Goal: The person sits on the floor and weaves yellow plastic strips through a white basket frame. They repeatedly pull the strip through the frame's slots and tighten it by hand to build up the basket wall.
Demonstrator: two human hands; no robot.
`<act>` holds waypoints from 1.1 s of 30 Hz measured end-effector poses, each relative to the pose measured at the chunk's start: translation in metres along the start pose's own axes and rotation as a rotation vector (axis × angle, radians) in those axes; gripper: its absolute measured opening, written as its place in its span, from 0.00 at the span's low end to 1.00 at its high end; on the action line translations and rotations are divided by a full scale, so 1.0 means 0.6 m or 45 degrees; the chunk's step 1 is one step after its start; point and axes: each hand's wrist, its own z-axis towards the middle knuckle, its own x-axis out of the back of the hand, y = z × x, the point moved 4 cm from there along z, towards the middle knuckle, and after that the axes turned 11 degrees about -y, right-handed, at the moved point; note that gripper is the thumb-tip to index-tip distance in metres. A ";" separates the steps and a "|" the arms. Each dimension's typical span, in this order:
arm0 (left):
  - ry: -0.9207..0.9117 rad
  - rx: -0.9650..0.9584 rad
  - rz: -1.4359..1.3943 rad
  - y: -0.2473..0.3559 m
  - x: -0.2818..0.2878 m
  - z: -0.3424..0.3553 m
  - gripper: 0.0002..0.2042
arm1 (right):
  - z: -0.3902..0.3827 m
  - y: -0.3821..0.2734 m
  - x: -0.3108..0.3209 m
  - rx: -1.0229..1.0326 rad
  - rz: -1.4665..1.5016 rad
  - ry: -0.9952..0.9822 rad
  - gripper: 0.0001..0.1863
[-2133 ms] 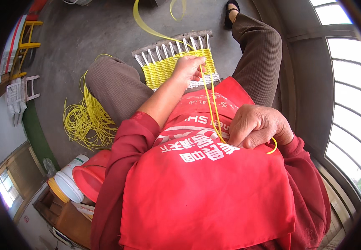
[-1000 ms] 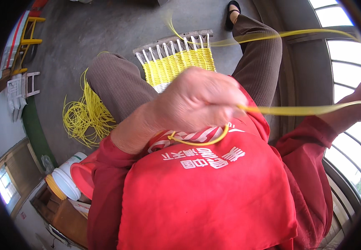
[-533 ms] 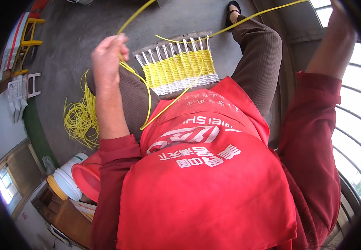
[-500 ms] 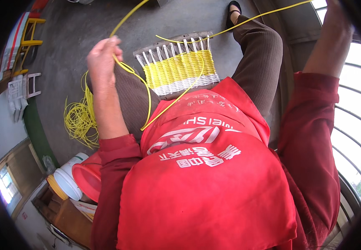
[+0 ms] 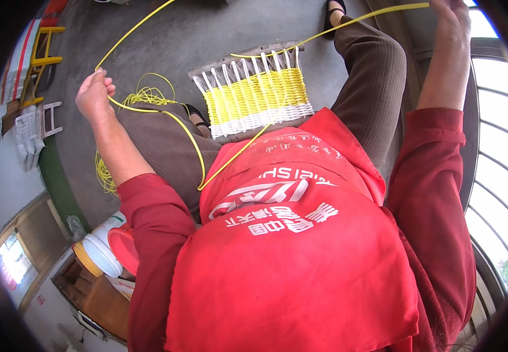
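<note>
Between my knees lies a woven panel point(image 5: 257, 94), yellow in the middle and white along its near edge. White cords point(image 5: 248, 71) run from it to a wooden bar point(image 5: 201, 70) at its far side. A yellow cord point(image 5: 186, 132) loops over my left thigh and apron. My left hand point(image 5: 94, 94), raised at the left, is closed around this cord, which also stretches up and away from it. At the upper right, my right hand point(image 5: 453, 20) is closed at the cord stretching from the panel's far edge; its fingers are partly cut off by the picture's rim.
Loose coils of yellow cord point(image 5: 148, 95) lie on the floor beside my left leg. White buckets point(image 5: 102, 252) and a red basin point(image 5: 123, 249) stand at the lower left. A yellow stool point(image 5: 44, 60) is at the far left. Barred windows point(image 5: 494, 158) line the right side.
My left hand has moved left and slightly nearer, with the cord in it. My right hand has shifted a little left. Some cord coils now show farther up beside my left leg.
</note>
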 end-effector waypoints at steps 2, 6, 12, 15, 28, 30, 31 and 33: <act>0.074 0.007 0.064 -0.024 0.040 0.031 0.06 | -0.008 -0.004 0.047 -0.004 -0.036 0.077 0.03; 0.199 0.157 0.401 -0.065 0.115 0.065 0.07 | -0.051 -0.028 0.138 0.015 -0.124 0.224 0.03; 0.038 0.367 0.772 -0.155 0.220 0.131 0.10 | -0.079 -0.034 0.078 0.096 -0.212 0.064 0.03; 0.349 -0.577 1.512 -0.048 0.134 0.078 0.21 | -0.186 0.059 -0.073 0.153 -0.791 -0.060 0.04; -1.184 0.175 -0.175 0.018 -0.346 -0.271 0.13 | -0.600 0.401 -0.064 -0.795 -1.581 -0.873 0.10; -1.114 0.164 -0.337 0.004 -0.348 -0.265 0.12 | -0.595 0.408 -0.036 -0.760 -1.717 -1.016 0.09; -1.074 0.159 -0.418 0.000 -0.348 -0.259 0.11 | -0.597 0.411 -0.026 -0.742 -1.783 -1.091 0.09; -0.986 0.122 -0.522 0.005 -0.345 -0.241 0.10 | -0.613 0.420 -0.013 -0.884 -1.734 -1.197 0.07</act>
